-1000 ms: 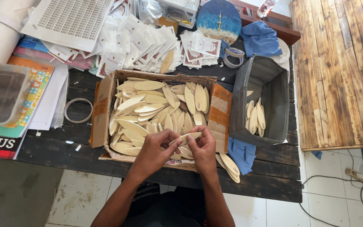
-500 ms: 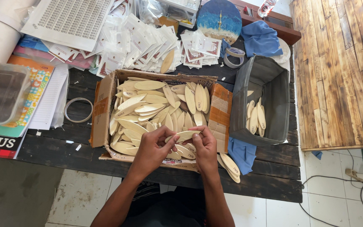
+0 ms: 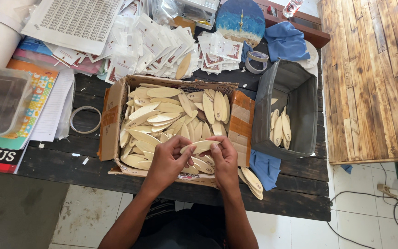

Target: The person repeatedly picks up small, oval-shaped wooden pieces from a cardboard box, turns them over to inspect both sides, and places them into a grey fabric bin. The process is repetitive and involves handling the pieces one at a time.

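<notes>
Pale wooden leaf-shaped piece lies sideways, pinched at its ends by both hands, left hand and right hand, above the cardboard box near the tabletop's front edge.

A dark, weathered plank table crosses the middle of the frame. Below it lies a floor of pale square tiles, stained and scuffed, with a flat grey patch at the lower left. A varnished, streaky brown wooden panel fills the upper right. Black cables curl across the tiles at the lower right. Soft, even daylight falls over everything.
</notes>
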